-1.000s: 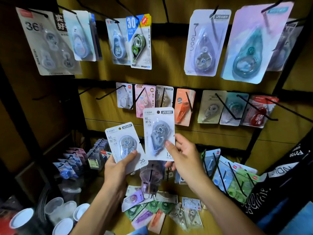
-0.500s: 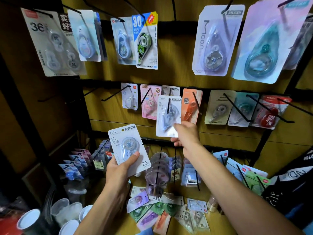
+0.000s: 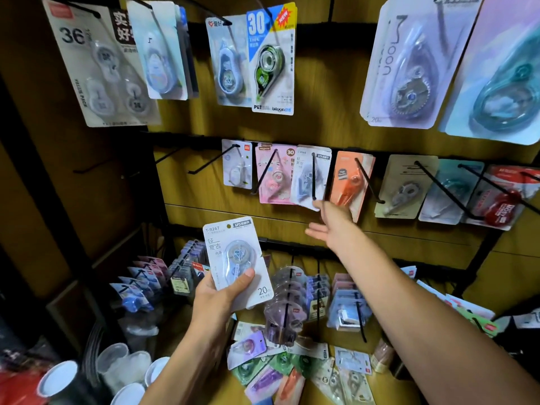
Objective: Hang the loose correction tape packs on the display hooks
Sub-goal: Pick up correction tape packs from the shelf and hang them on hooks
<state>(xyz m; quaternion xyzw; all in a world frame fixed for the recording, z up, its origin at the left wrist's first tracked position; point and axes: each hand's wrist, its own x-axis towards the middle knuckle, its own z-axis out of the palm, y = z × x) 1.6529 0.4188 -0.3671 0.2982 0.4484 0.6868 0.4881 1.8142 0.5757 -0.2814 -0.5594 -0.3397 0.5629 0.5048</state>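
My left hand (image 3: 222,290) grips a white correction tape pack (image 3: 235,258) marked T-9267, held upright below the middle row of hooks. A second white pack with a blue tape (image 3: 309,176) hangs on a black hook (image 3: 313,182) in the middle row, between a pink pack (image 3: 273,176) and an orange pack (image 3: 350,182). My right hand (image 3: 330,226) is just under that hung pack, fingers spread, holding nothing. Several loose packs (image 3: 280,366) lie on the shelf below.
Long black hooks jut out from the wooden panel in three rows; an empty hook (image 3: 204,166) stands left of the middle row. Large packs (image 3: 409,62) hang top right, hanging stock (image 3: 287,302) fills the bottom row, and plastic cups (image 3: 117,372) stand at bottom left.
My right hand carried the blue-tape pack up, slid it onto the middle-row hook and let go; it now hangs free. My left hand kept its pack nearly still.
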